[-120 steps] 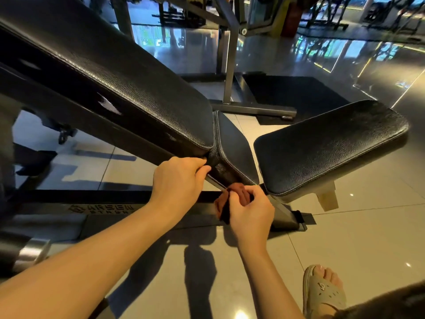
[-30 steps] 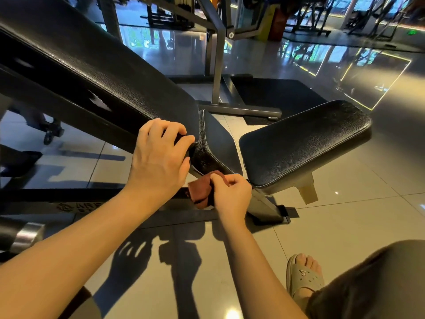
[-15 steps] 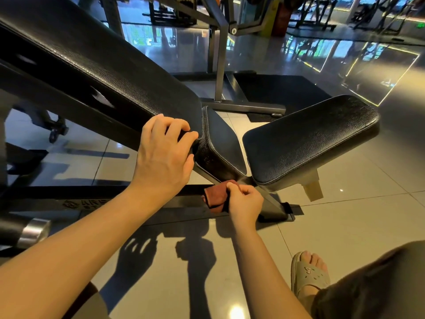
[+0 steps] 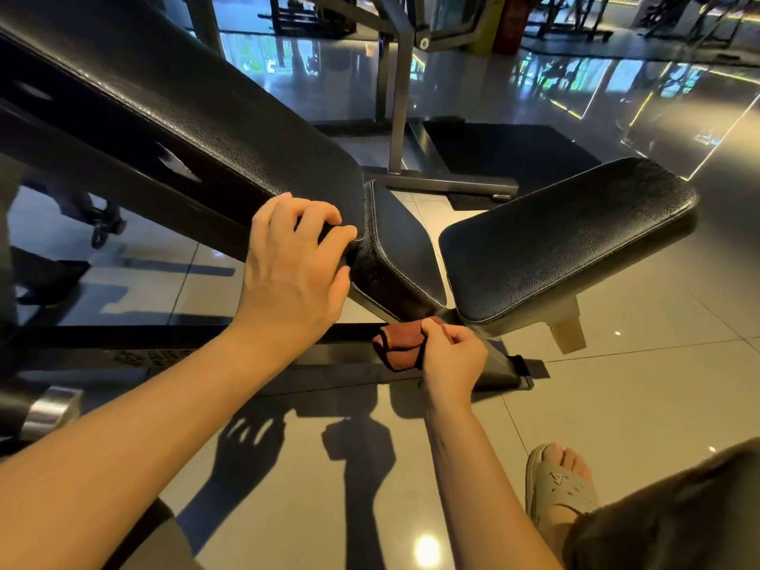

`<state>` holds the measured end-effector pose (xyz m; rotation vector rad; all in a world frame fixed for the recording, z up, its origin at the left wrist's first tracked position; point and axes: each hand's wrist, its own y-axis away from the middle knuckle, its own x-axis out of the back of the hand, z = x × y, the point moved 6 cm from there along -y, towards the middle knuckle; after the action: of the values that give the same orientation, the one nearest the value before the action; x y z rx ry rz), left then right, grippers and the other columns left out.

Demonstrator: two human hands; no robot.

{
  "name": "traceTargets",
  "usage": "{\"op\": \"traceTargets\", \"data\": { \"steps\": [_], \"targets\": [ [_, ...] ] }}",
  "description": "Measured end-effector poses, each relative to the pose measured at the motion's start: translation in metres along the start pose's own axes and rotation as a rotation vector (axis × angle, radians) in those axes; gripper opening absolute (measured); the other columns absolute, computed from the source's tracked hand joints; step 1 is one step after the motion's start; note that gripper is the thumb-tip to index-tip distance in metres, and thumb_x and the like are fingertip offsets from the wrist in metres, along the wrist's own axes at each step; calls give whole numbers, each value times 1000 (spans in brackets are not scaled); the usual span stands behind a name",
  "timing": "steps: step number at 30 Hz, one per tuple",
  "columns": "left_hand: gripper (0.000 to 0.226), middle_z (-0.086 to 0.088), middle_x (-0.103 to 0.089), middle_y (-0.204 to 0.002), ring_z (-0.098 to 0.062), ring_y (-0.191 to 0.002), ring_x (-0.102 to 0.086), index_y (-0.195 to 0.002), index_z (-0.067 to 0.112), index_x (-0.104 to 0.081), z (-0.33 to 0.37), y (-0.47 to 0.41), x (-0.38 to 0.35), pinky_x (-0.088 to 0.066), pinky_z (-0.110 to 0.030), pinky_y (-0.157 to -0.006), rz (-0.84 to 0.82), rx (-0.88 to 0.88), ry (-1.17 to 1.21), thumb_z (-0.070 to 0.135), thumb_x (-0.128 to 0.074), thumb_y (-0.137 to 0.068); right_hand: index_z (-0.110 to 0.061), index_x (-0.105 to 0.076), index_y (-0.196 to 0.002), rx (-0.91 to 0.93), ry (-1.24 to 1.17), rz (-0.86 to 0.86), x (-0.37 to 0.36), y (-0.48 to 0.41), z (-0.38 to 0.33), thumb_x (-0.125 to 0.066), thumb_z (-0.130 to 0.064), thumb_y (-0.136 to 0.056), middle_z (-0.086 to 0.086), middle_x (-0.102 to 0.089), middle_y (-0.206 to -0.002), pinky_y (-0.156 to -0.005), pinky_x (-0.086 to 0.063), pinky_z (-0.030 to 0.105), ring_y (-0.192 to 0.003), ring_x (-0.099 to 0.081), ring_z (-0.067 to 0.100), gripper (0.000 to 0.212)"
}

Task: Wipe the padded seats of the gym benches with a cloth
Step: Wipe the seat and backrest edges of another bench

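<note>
My left hand (image 4: 294, 273) curls round the lower end of the backrest pad (image 4: 185, 117); my right hand (image 4: 452, 355), below it, pinches the folded cloth (image 4: 399, 347) just under the seat pad (image 4: 403, 257).

The scene is lit warmly from overhead; one lamp's glare is thrown back by the glossy floor (image 4: 641, 409). Sharp shadows are cast on it. Edges are bowed by the wide lens, and the background seems slightly soft.

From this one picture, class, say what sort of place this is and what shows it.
Most likely a gym: a padded bench with a tilted backrest, metal machine frames standing behind it, and a dark mat on the glossy tiled floor.
</note>
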<state>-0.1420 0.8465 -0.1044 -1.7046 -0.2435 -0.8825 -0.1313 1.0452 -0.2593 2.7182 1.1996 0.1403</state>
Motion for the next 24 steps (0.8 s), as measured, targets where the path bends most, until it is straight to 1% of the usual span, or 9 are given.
{"op": "traceTargets", "data": {
  "steps": [2, 5, 6, 9, 11, 15, 18, 20, 24],
  "targets": [
    [37, -13, -59, -119, -34, -116, -45, -119, 8, -67, 0, 0, -2, -29, -50, -111, -9, 6, -1, 22, -73, -85, -9, -73, -81, -6, 6, -21, -1, 3, 0, -73, -11, -87, 0, -67, -73, -60, -50, 23, -71, -63, 13, 6],
    [35, -12, -59, -120, -34, -116, -45, -118, 10, -68, 1, 0, -3, -30, -50, -109, -12, 19, -5, 23, -72, -86, -11, -75, -76, -53, -22, 3, 2, -2, 4, -75, -13, -84, -1, -70, -69, -73, -61, 39, -81, -72, 27, 8],
    [34, -12, -59, -120, -34, -116, -45, -118, 10, -68, 1, 0, -3, -30, -50, -109, -12, 19, -2, 23, -72, -86, -11, -75, -76, -61, -32, 11, 4, -4, 4, -75, -12, -84, -3, -70, -66, -74, -62, 39, -82, -73, 26, 8],
    [32, -12, -59, -118, -34, -114, -45, -115, 10, -67, 2, -3, -5, -30, -50, -107, -4, 18, -32, 23, -71, -86, -8, -72, -81, -51, -56, -32, 1, -3, 0, -72, -11, -88, -2, -71, -69, -59, -54, 23, -70, -70, 14, 7],
    [29, -13, -59, -117, -35, -113, -46, -114, 10, -67, 2, -4, -6, -30, -50, -106, 1, 24, -38, 21, -69, -87, -9, -71, -81, -63, -57, -32, -1, 1, 2, -73, -11, -87, 4, -71, -78, -59, -53, 23, -72, -67, 16, 7],
    [26, -14, -59, -117, -35, -113, -45, -113, 9, -66, 4, -3, -6, -30, -49, -105, 6, 25, -43, 17, -68, -87, -5, -70, -82, -89, -104, 14, -2, 2, 6, -74, -8, -84, 3, -67, -75, -59, -50, 24, -72, -63, 17, 6],
    [25, -13, -59, -116, -35, -113, -46, -112, 10, -67, 4, -4, -5, -30, -49, -106, 9, 31, -44, 18, -65, -89, -9, -70, -81, 48, -131, -78, -17, 14, -16, -75, -8, -84, -2, -64, -71, -57, -48, 19, -63, -58, 5, 6],
    [25, -12, -58, -116, -35, -113, -46, -112, 10, -66, 4, -4, -5, -30, -49, -106, 4, 35, -46, 19, -64, -89, -9, -69, -83, 86, -123, -115, -24, 21, -22, -75, -10, -84, -3, -63, -71, -59, -49, 19, -64, -57, 4, 6],
    [30, -13, -58, -118, -34, -115, -45, -115, 10, -66, 3, -3, -5, -30, -50, -107, -19, 15, -28, 17, -69, -86, -11, -66, -91, -64, -148, 103, 8, 15, 1, -75, -11, -85, 1, -66, -84, -58, -45, 12, -77, -61, 15, 10]
  ]
}}
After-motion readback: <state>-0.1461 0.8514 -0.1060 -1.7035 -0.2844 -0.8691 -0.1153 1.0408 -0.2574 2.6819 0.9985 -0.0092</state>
